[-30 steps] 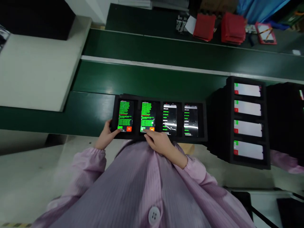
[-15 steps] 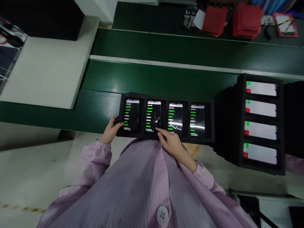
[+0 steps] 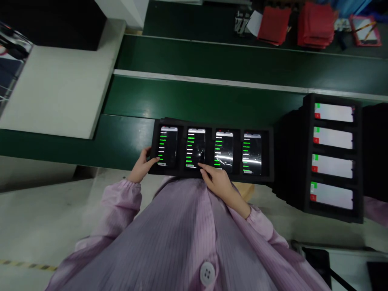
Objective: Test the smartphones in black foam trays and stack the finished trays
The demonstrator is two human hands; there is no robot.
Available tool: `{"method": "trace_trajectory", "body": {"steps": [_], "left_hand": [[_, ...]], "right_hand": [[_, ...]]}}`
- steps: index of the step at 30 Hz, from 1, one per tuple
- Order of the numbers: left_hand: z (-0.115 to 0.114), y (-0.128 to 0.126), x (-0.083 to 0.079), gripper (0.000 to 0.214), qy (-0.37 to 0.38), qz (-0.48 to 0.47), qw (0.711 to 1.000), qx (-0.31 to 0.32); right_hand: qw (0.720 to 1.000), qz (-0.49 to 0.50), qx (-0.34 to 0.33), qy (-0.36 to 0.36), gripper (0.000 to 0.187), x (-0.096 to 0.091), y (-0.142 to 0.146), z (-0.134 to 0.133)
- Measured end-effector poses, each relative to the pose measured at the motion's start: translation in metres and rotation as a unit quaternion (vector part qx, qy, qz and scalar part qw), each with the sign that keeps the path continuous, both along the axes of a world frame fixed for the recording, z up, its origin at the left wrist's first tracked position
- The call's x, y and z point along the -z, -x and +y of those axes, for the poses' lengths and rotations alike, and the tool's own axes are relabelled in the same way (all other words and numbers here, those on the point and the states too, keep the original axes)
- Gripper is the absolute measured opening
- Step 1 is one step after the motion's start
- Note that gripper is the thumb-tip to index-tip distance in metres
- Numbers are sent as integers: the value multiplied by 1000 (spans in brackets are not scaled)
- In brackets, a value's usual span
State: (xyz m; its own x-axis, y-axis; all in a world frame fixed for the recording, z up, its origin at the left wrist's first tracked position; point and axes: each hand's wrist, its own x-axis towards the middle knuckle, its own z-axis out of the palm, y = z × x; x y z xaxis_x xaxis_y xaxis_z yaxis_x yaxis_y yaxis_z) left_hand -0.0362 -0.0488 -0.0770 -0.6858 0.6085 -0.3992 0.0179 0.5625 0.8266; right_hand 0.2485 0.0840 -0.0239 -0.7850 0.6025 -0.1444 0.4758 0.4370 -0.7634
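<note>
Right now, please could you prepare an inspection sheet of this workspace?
Surface: green workbench with a white strip along it.
Items at hand: black tray with four lit smartphones.
Clutter: two red stacks toward the far side.
Left hand: at the tray's left end, thumb by the leftmost phone.
Right hand: index fingertip at the second phone from left; contact unclear.
Cables: nothing clearly seen.
Surroundings: stacked black trays at right, the top one holding four white-screened phones.

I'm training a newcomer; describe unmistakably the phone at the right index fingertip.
On the green bench, find the black tray before the person. The phone is second from the left of four; the index finger of the right hand reaches it alone.
</note>
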Motion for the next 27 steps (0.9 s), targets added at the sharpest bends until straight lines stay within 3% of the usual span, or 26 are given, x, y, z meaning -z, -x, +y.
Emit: {"method": "trace_trajectory", "body": {"steps": [6,12,16,23,27], "left_hand": [[-3,1,4,70,18,21,999,22],[0,-4,-6,65,30,6,999,12],[2,-6,-14,66,48,8,999,10],[8,-11,-28,69,84,-14,996,-9],[12,-13,-35,70,97,-8,995,-19]], "right_hand": [[999,-39,-18,-27,35,-4,5,0],[994,-85,-32,-57,33,-5,15,0],[995,-80,-25,-60,33,-9,7,-2],[986,-83,127,-72,36,-6,-43,-1],[983,-74,155,-67,37,-2,-52,0]]}}
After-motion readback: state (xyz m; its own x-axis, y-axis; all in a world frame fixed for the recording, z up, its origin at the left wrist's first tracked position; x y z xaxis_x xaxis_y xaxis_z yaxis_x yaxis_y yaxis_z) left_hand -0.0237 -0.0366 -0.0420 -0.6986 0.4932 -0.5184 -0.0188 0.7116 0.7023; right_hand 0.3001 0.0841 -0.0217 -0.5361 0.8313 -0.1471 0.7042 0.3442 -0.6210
